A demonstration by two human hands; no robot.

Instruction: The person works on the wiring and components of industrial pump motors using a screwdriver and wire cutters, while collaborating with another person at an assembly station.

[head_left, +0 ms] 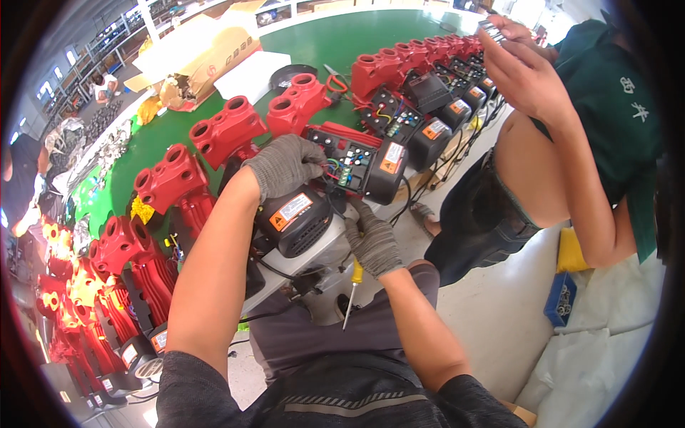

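Dark shirt (pixel 335 396) lies nearest; right hand (pixel 374 246) holds a yellow-handled screwdriver (pixel 357 272), tip pointing toward that shirt; left hand (pixel 285 167) curls narrow at wires (pixel 332 165), grip unclear; the open black housing (pixel 364 167) at the worktop's (pixel 325 44) edge slants upper left to lower right.

A white-and-orange rectangular label (pixel 392 158) bearing a small black warning triangle stands on the open black plastic motor housing (pixel 377 178) at the near edge of the green-topped bench (pixel 357 28). A matching label (pixel 292 212) marks the vented black plastic housing (pixel 303 237) beside it, and others repeat on the black housings (pixel 424 148) along the bench's right edge; their fine print is too small to read. Reddish characters and a round mark are printed on the open brown cardboard box (pixel 221 65) by the far left edge. Two large white characters stand on a co-worker's dark green cloth shirt (pixel 596 82).
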